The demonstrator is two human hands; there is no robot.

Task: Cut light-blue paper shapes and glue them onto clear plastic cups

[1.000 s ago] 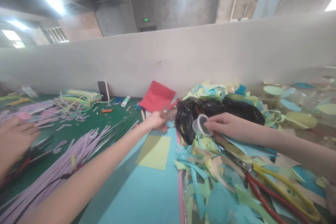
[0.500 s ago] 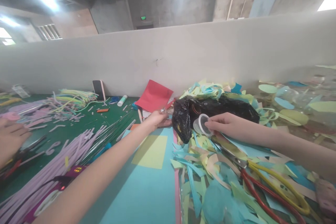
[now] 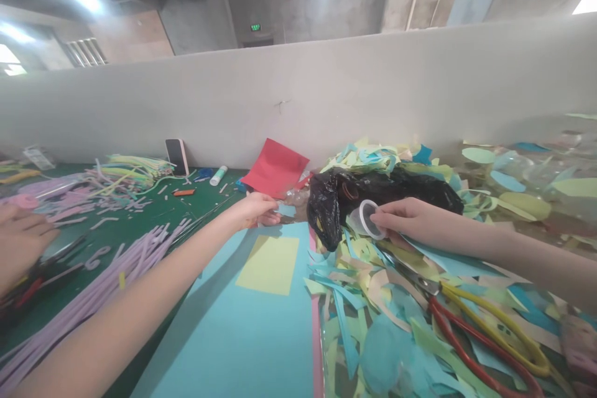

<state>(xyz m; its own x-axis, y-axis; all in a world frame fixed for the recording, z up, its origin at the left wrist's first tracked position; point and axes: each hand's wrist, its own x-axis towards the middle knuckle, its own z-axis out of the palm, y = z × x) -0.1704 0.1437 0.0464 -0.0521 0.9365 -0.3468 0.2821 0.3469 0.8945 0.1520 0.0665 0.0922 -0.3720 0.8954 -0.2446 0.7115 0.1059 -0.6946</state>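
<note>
My right hand (image 3: 403, 219) pinches the rim of a small clear plastic cup (image 3: 361, 221), tilted beside a crumpled black plastic bag (image 3: 326, 211). At the far end of a light-blue sheet (image 3: 242, 336), my left hand (image 3: 261, 208) has its fingers curled; what lies in them, if anything, is hidden. A small blue scrap (image 3: 286, 210) shows just beyond its fingertips. Nearer to me, a yellow paper rectangle (image 3: 269, 265) lies on the blue sheet. Below my right hand, scissors (image 3: 431, 286) with red and yellow handles rest on paper offcuts (image 3: 347, 323).
A red sheet (image 3: 275, 168) leans near the white partition (image 3: 209, 112). Leftward are lilac fuzzy stems (image 3: 116, 286), a phone (image 3: 176, 157), a glue stick (image 3: 218, 175) and an orange piece (image 3: 184, 192). Another person's hand (image 3: 23, 242) is at the left edge, above dark-and-red tools.
My left hand has drawn back to the left from beside the black bag. My right hand still holds the cup, shifted slightly right in view.
</note>
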